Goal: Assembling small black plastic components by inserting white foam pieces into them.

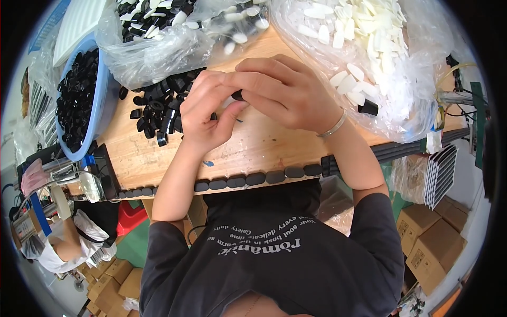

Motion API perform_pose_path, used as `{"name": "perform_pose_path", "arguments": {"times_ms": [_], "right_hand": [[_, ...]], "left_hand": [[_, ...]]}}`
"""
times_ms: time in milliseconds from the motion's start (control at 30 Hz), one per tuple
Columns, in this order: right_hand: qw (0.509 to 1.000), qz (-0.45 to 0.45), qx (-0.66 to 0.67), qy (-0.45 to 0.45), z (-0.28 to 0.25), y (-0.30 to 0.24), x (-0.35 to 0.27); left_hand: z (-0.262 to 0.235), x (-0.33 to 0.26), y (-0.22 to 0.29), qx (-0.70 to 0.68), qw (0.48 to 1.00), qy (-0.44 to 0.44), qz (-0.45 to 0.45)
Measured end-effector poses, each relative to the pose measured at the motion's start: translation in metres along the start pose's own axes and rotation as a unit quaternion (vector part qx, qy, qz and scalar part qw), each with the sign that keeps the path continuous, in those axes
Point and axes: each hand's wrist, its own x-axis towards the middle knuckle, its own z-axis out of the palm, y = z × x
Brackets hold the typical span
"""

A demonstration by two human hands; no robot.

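The wooden table [248, 148] fills the centre of the view, its near edge lined with a row of dark oval parts [253, 178]. At one o'clock lies a big clear bag of white oval pieces [369, 31]; at twelve o'clock another clear bag [174, 31] holds mixed black and white pieces. At nine o'clock a blue basin [103, 100] is full of black caps. Between the basin and the hands sits a loose pile of black caps [158, 108] on the wood.

Near the middle, the person's left hand [208, 108] and right hand [285, 92] meet, fingers curled in and touching. Both pinch one small black piece [238, 95] between their fingertips, mostly hidden. A thin bracelet [334, 124] circles the right wrist.
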Motion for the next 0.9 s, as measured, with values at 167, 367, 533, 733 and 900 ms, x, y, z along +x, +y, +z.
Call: {"name": "perform_pose_path", "arguments": {"times_ms": [167,367,533,733,900], "right_hand": [[1.000,0.015,-0.008,0.025,0.005,0.003,-0.002],[0.995,0.101,0.021,0.005,0.012,0.003,-0.008],[0.944,0.291,0.155,-0.010,0.008,-0.001,-0.009],[0.929,0.298,0.216,0.038,-0.002,0.008,-0.003],[0.972,0.153,0.175,0.026,0.003,0.007,-0.003]], "left_hand": [[0.000,0.001,0.002,-0.003,0.999,0.000,-0.035],[-0.001,-0.004,-0.001,-0.009,0.998,-0.011,-0.057],[0.001,-0.005,-0.003,-0.023,0.997,0.005,-0.079],[0.002,-0.011,-0.005,-0.154,0.966,0.027,-0.207],[0.001,-0.007,-0.002,-0.085,0.983,-0.033,-0.162]]}}
